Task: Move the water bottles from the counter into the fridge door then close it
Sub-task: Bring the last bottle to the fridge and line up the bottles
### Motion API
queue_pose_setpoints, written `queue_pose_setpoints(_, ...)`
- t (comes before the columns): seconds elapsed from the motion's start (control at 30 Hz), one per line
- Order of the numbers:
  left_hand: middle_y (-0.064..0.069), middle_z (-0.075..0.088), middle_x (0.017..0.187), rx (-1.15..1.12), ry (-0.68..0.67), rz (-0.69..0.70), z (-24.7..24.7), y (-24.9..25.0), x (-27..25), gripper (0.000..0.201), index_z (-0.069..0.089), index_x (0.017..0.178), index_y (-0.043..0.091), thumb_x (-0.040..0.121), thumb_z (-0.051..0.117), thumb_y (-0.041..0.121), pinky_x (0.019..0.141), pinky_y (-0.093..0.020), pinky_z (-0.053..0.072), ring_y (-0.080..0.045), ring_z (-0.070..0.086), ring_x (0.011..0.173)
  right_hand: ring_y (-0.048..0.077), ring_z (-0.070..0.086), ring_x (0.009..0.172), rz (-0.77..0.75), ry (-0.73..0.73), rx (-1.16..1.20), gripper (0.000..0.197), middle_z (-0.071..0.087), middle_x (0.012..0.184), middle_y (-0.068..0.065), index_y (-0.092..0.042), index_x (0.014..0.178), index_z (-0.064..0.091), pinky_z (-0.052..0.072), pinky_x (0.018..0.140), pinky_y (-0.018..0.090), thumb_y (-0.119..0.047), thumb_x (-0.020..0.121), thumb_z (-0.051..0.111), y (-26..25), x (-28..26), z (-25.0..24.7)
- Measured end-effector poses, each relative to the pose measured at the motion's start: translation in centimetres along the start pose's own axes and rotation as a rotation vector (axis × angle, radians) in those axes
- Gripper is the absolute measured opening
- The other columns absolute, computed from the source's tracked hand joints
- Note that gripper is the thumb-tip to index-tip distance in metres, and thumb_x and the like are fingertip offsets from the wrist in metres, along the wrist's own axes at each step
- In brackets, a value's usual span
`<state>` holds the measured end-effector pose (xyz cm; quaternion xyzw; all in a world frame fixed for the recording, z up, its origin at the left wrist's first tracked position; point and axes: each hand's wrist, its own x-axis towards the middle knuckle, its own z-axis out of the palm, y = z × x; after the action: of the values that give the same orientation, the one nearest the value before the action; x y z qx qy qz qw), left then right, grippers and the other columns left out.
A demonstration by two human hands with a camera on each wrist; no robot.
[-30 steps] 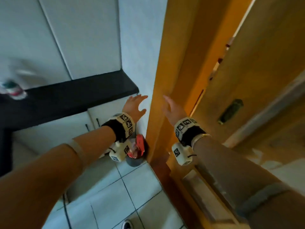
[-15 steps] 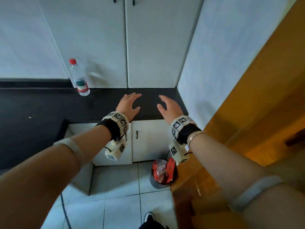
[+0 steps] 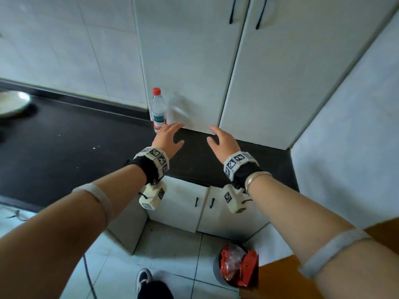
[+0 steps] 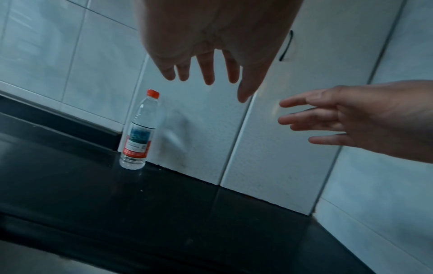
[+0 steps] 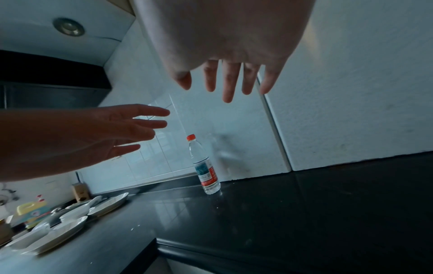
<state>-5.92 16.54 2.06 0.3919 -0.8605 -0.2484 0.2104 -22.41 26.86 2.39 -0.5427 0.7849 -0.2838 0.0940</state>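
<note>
Surface: glossy black stone counter (image 3: 64,152), white cabinet doors (image 3: 183,61) behind it.
Bottle: clear plastic red-capped water bottle (image 3: 158,111) upright at 12 o'clock of the left hand (image 3: 167,138).
Hands: left and right hand (image 3: 223,141) both spread, empty, above the counter.
Room: white plates (image 5: 70,222) at 9 o'clock; tiled floor (image 3: 172,244).

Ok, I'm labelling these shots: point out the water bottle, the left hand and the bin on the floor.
water bottle (image 4: 137,137), left wrist view, on its label.
left hand (image 3: 167,137), head view, back of the hand.
bin (image 3: 216,269), head view, on its dark rim.
</note>
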Motion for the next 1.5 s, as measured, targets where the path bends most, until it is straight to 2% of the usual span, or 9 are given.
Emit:
queue_pose_setpoints(0.27,-0.011,0.046,0.142,-0.027,0.046,-0.033,-3.2,-9.5,6.8,0.055,0.045,0.135,0.014,0.082,0.064,0.014,0.115,-0.039,0.025,-0.027,0.038,0.134,0.026,0.050,0.123,0.022,-0.023,0.001,0.046,0.056,0.132,0.010,-0.014,0.136,0.042,0.038,0.103,0.035,-0.028,0.093,0.050,-5.0,8.6,7.0)
queue_pose_setpoints(0.43,-0.010,0.041,0.145,-0.010,-0.041,-0.025,-5.4,-14.2,11.3,0.059,0.041,0.138,0.019,0.083,0.063,0.016,0.115,-0.041,0.027,-0.026,0.034,0.136,0.027,0.048,0.126,0.108,-0.014,0.009,0.050,0.051,0.137,0.010,-0.015,0.137,0.040,0.040,0.105,0.038,-0.028,0.091,0.054,-8.1,13.7,11.3)
queue_pose_setpoints(0.57,-0.008,0.040,0.146,-0.005,-0.066,-0.010,-6.0,-16.7,14.2,0.057,0.040,0.138,0.019,0.085,0.061,0.017,0.115,-0.037,0.026,-0.025,0.033,0.137,0.028,0.048,0.125,0.151,-0.032,0.023,0.054,0.050,0.138,0.011,-0.013,0.137,0.039,0.039,0.103,0.037,-0.028,0.089,0.058,-9.3,16.8,13.6)
queue_pose_setpoints(0.67,-0.007,0.038,0.148,-0.012,-0.094,-0.024,-5.7,-18.0,16.0,0.059,0.039,0.139,0.020,0.085,0.061,0.019,0.117,-0.039,0.023,-0.024,0.030,0.139,0.029,0.050,0.122,0.167,-0.037,0.042,0.055,0.053,0.134,0.012,-0.010,0.134,0.041,0.039,0.100,0.036,-0.025,0.086,0.063,-9.8,19.0,14.5)
queue_pose_setpoints(0.8,-0.006,0.042,0.145,-0.027,-0.093,-0.039,-5.0,-19.7,18.4,0.060,0.039,0.139,0.018,0.083,0.062,0.018,0.115,-0.040,0.028,-0.024,0.035,0.136,0.026,0.054,0.117,0.208,-0.036,0.073,0.057,0.056,0.129,0.009,-0.013,0.131,0.043,0.041,0.092,0.030,-0.025,0.081,0.068,-9.8,22.5,15.6)
queue_pose_setpoints(0.97,-0.008,0.043,0.144,-0.029,-0.082,-0.086,-4.6,-21.2,20.6,0.059,0.040,0.138,0.016,0.083,0.063,0.015,0.115,-0.040,0.028,-0.025,0.035,0.136,0.027,0.054,0.116,0.239,-0.058,0.123,0.069,0.055,0.127,0.008,-0.014,0.130,0.041,0.045,0.098,0.039,-0.028,0.072,0.077,-9.4,26.3,17.1)
queue_pose_setpoints(1.1,-0.008,0.046,0.141,-0.026,-0.067,-0.095,-4.1,-22.0,22.1,0.058,0.042,0.136,0.014,0.082,0.063,0.013,0.113,-0.037,0.030,-0.024,0.039,0.133,0.029,0.059,0.108,0.275,-0.071,0.127,0.067,0.060,0.117,0.009,-0.012,0.120,0.045,0.047,0.092,0.039,-0.030,0.067,0.081,-9.1,28.5,18.4)
queue_pose_setpoints(1.33,-0.008,0.046,0.141,-0.015,-0.136,-0.137,-2.4,-23.3,22.9,0.059,0.043,0.135,0.020,0.080,0.063,0.017,0.112,-0.045,0.031,-0.026,0.037,0.135,0.030,0.061,0.102,0.267,-0.073,0.076,0.064,0.062,0.113,0.010,-0.012,0.118,0.044,0.047,0.082,0.035,-0.034,0.069,0.079,-8.6,29.3,18.8)
queue_pose_setpoints(1.5,-0.009,0.043,0.143,-0.035,-0.125,-0.099,-3.0,-22.2,22.9,0.059,0.041,0.137,0.017,0.082,0.062,0.012,0.113,-0.041,0.030,-0.025,0.039,0.133,0.031,0.063,0.098,0.301,-0.028,0.073,0.062,0.064,0.107,0.010,-0.013,0.114,0.046,0.051,0.083,0.037,-0.035,0.067,0.080,-8.5,27.9,17.8)
